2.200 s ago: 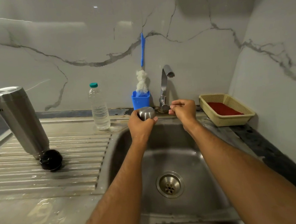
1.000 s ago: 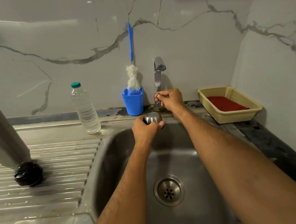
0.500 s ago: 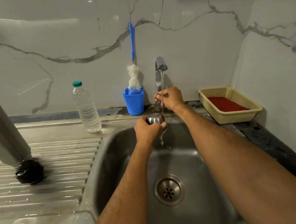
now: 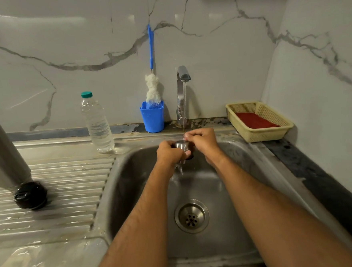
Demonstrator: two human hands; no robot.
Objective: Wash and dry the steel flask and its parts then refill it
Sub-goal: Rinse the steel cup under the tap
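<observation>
Left hand: we gripped the steel cup lid [image 4: 181, 145] with our left hand [image 4: 169, 153], fingers curled round its near side and the thumb tip showing at its lower edge.
Right hand: our right hand [image 4: 202, 141] closed on the lid's far side, fingers bent over its top rim; how tightly it pressed we could not tell.
Steel cup lid: we held it between both hands over the back part of the sink [image 4: 233, 192], right under the tap [image 4: 182, 76].
Water: a thin stream [image 4: 184, 107] fell from the spout onto the lid, and drops ran off below our hands into the basin.
Steel flask: the flask body [image 4: 2, 149] stood tilted on the ribbed draining board [image 4: 71, 192] at the far left, only partly in view, well apart from our hands.
Black stopper: it [image 4: 30, 194] lay on the draining board, touching the flask's lower end.
Water bottle: a clear plastic bottle [image 4: 96, 123] with a green cap stood upright at the back of the board, left of the basin.
Brush holder: a blue cup [image 4: 153, 119] beside the tap held a bottle brush [image 4: 153, 89] with a blue handle and white head.
Basket: a cream plastic basket [image 4: 283, 126] sat on the counter to the right of the tap, with a red cloth [image 4: 255, 120] inside.
Drain: the round strainer [image 4: 191, 216] sat in the basin floor between our forearms.
</observation>
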